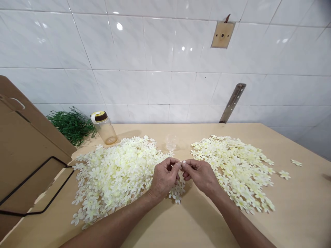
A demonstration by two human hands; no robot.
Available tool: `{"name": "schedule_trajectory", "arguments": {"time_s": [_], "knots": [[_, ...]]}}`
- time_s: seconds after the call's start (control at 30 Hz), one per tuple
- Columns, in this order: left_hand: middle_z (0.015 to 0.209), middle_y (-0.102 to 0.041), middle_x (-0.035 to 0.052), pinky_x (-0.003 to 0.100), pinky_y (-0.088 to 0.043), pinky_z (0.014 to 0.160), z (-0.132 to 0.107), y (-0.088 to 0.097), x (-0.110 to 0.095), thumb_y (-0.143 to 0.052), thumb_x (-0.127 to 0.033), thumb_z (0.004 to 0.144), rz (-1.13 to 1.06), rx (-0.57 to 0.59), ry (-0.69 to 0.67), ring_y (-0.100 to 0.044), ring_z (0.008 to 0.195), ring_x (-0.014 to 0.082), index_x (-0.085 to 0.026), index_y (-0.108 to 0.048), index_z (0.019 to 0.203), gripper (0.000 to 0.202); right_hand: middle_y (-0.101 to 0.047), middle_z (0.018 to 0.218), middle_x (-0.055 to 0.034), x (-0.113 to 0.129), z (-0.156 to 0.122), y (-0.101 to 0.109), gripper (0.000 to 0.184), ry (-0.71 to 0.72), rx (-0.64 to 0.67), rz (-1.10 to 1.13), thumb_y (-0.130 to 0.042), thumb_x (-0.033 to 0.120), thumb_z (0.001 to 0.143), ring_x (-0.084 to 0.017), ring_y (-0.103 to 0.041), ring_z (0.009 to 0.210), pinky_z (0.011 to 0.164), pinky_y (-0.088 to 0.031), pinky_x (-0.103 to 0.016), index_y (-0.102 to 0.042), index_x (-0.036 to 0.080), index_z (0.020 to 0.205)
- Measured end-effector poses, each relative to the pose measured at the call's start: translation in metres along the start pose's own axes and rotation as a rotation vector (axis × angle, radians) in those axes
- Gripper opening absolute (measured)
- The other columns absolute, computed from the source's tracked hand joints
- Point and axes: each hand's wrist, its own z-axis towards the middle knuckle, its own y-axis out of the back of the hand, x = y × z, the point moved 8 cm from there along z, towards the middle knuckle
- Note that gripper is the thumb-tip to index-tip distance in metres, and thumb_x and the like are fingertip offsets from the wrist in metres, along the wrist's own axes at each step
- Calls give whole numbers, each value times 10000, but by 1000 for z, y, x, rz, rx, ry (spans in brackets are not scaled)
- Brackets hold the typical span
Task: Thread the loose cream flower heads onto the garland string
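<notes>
My left hand (164, 176) and my right hand (201, 175) meet fingertip to fingertip over the table, between two heaps of artificial flowers. Both are closed in a pinch at a small white piece (183, 161), which shows only partly between thumbs and forefingers; whether it is part of a flower I cannot tell. The taller heap of white-yellow flowers (121, 165) lies to the left and reaches under my left hand. A flatter spread of pale yellow flowers (240, 168) lies right of my right hand. Just beyond my fingers stands a small clear container (171, 142).
A bottle with a brown and yellow lid (104, 127) stands at the back left beside green plastic stems (71, 125). Cardboard (33, 137) and a black wire frame (49, 206) take up the left edge. A metal bracket (233, 102) is against the tiled wall.
</notes>
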Motion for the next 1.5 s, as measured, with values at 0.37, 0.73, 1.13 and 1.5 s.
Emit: {"name": "schedule_trajectory", "arguments": {"time_s": [0.37,0.73,1.13,1.5], "knots": [[555,-532,-37,198,-381,481,-1,-1,3,-560,-362,869,88,-29,-3,-490,469,90,-170,-612,790,214,-719,950,-79,76,44,13,433,308,-45,-913,-538,472,895,-235,-674,837,770,-475,-344,-603,250,1260],[625,-552,-17,205,-353,529,-5,0,-13,-558,-259,847,128,-42,-117,-448,545,89,-150,-628,742,166,-648,452,-39,40,107,-35,371,-166,489,-886,-676,302,773,-189,-597,384,481,-463,-275,-672,122,1097],[585,-533,-26,207,-366,524,4,10,-5,-566,-308,845,97,-109,-48,-450,516,91,-161,-624,743,188,-722,613,-63,73,102,-1,384,-109,314,-569,-709,422,764,-170,-649,463,425,-491,-230,-666,157,1039],[540,-542,-25,205,-384,492,13,18,0,-558,-367,853,141,-100,-40,-490,482,108,-168,-648,791,227,-692,871,-94,2,18,16,507,-87,96,13,-523,624,857,-161,-674,644,477,-536,-232,-665,149,963]]}}
